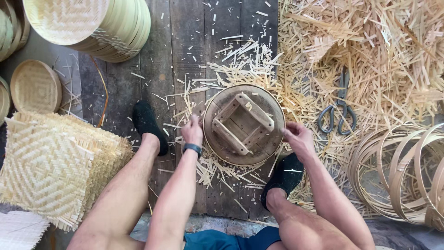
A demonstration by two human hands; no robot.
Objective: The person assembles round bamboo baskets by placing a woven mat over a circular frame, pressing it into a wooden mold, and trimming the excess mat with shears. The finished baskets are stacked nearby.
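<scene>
Hands are working opposite edges of a round wooden form (243,124) lying flat on the plank floor (185,55) between the person's two dark-shoed feet, so the feet seem to be bracketing it and keeping it from sliding. The left hand (192,130) is pinching at the form's left rim, fingers curled down onto the edge; whether it is gripping a strip there or only the rim I cannot tell. The right hand (297,137) is closing on the right rim in the same way, thumb toward the disc. Holding both sides at once is probably letting the person press or turn the piece evenly. The form is showing a square frame of wooden battens on its upper face, which suggests it is lying underside up. Bamboo offcuts (370,51) are lying thick around it, densest to the right. Scissors (340,107) are lying shut on that litter, just beyond the right hand, within easy reach. Bamboo hoops (402,171) are resting in a loose stack at far right. Square woven mats (55,166) are piled at the left, and finished round woven trays (92,25) are stacked at top left, well apart from the hands.
</scene>
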